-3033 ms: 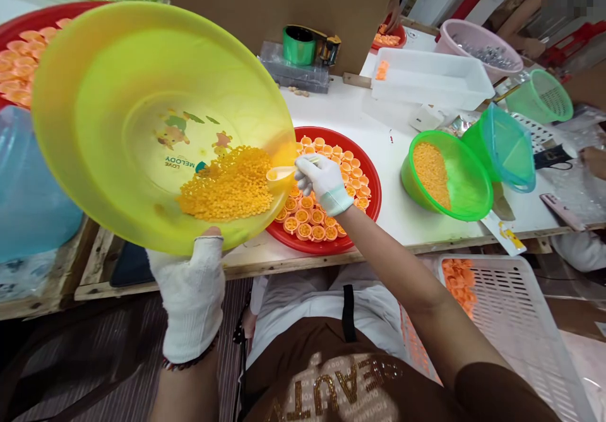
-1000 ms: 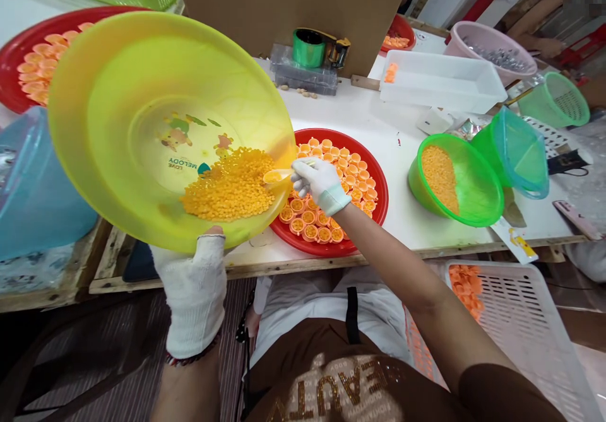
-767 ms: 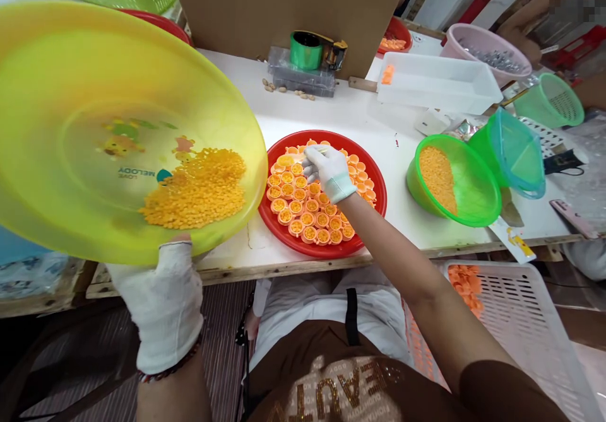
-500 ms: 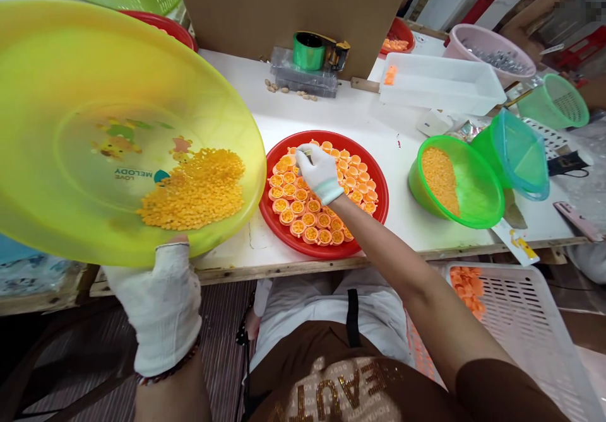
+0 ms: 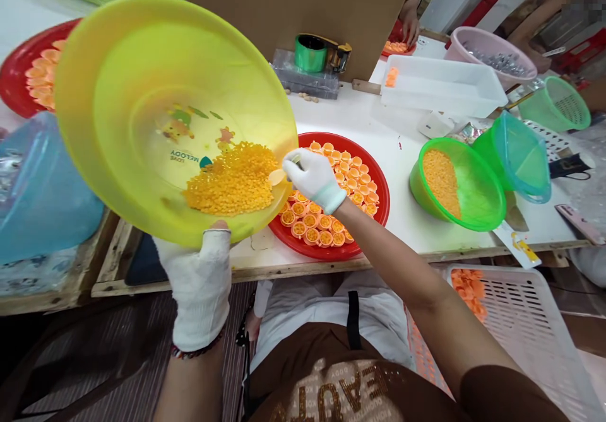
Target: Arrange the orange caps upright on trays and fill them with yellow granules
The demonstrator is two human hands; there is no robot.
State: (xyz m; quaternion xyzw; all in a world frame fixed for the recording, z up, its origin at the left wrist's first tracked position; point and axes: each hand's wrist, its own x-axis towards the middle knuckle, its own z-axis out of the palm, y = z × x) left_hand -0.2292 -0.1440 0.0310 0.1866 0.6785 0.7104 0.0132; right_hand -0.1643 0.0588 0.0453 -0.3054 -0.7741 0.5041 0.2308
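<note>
My left hand (image 5: 199, 283), in a white glove, grips the lower rim of a large yellow basin (image 5: 118, 113), which is tilted toward me. A heap of small yellow-orange pellets (image 5: 231, 185) lies at the basin's low right side. My gloved right hand (image 5: 312, 176) is closed on a small pale spoon (image 5: 276, 177), its bowl over the basin's right edge beside the pellets. Below and behind that hand stands a red tray (image 5: 331, 255) of small orange cups (image 5: 311, 221), several with yellow bits inside. The basin covers the tray's left part.
A green bowl (image 5: 483, 188) with orange grains stands to the right, near a white bin (image 5: 445, 84). Behind are a tape dispenser (image 5: 311, 53) and a cardboard panel (image 5: 293, 5). A blue container (image 5: 52, 201) and another red tray (image 5: 14, 75) sit left. A co-worker's hand (image 5: 409, 23) shows at the back.
The yellow basin has moved right in my left hand, overlapping the red tray. My right hand has shifted slightly left and down to the basin's edge, and the spoon now shows.
</note>
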